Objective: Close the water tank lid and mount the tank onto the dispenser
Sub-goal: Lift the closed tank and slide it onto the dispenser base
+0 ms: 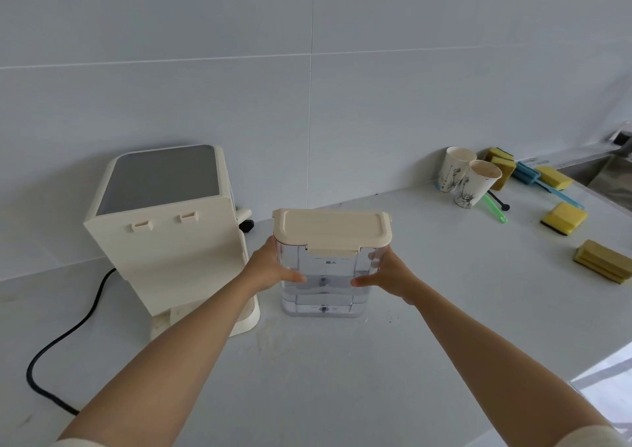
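Note:
A clear plastic water tank (325,289) stands upright on the white counter, partly filled with water. Its cream lid (331,229) lies flat on top with the front latch down. My left hand (270,268) grips the tank's left side, thumb across the front. My right hand (383,275) grips the right side the same way. The cream dispenser (171,241) stands just left of the tank, its back toward me, with two small clips near its top edge and a low base plate (246,323) at the bottom.
A black power cord (61,340) runs from the dispenser across the counter at left. Two paper cups (468,179), several yellow sponges (564,219) and blue and green utensils lie at the back right. A sink edge (608,172) shows at far right. A tiled wall is behind.

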{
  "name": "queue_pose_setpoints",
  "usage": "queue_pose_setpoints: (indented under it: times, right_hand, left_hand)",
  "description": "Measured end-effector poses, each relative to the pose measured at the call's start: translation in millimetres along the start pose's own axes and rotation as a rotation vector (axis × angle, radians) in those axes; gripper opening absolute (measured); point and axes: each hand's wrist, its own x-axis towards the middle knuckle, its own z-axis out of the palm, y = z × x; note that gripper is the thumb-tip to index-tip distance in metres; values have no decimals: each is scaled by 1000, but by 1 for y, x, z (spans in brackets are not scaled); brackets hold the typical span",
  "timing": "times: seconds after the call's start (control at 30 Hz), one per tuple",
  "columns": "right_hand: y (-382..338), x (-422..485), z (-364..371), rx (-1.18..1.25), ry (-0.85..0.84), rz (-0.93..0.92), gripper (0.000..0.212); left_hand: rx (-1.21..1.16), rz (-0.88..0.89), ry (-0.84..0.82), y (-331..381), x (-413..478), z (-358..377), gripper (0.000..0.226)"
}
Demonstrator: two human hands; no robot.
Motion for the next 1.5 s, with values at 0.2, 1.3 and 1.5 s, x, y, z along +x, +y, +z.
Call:
queue_pose_setpoints:
  times: [0.2, 1.3, 1.5]
  right_hand:
    - [0, -1, -1, -35, -2, -1, 88]
    - [-186, -12, 84, -157, -248, -256, 44]
    - [-191, -3, 108, -87, -273, -246, 68]
  left_hand:
    - [39, 8, 5, 8, -12, -2, 82]
    - [-189, -52, 399, -4, -135, -163, 54]
    - [-157, -101, 379, -15, -134, -180, 46]
